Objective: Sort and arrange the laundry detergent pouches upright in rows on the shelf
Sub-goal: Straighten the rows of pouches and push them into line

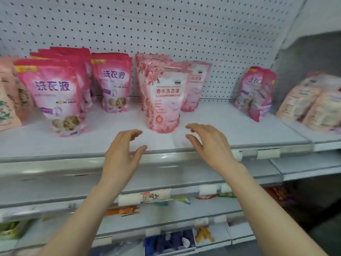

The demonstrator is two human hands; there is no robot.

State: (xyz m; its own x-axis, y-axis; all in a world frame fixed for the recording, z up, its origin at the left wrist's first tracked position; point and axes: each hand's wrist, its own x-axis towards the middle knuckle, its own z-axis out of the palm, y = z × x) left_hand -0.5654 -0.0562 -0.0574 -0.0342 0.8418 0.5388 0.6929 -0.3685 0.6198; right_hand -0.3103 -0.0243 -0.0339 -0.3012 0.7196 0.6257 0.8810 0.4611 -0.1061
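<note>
My left hand (122, 150) and right hand (208, 143) hover empty, fingers loosely spread, over the shelf's (239, 126) front edge. The floral pouch (165, 100) stands just behind them, mid-shelf. I judge it soft, sloshy, slippery: grip both sides low.

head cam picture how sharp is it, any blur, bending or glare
Head view: the wide lens bows the grey metal shelf edge and the white pegboard panel; motion blur softens everything, worst on the pale pink pouches at far right; on the front floral pink pouch only large print reads; lighting is flat, with mild sheen on the dark pink pouch.
</note>
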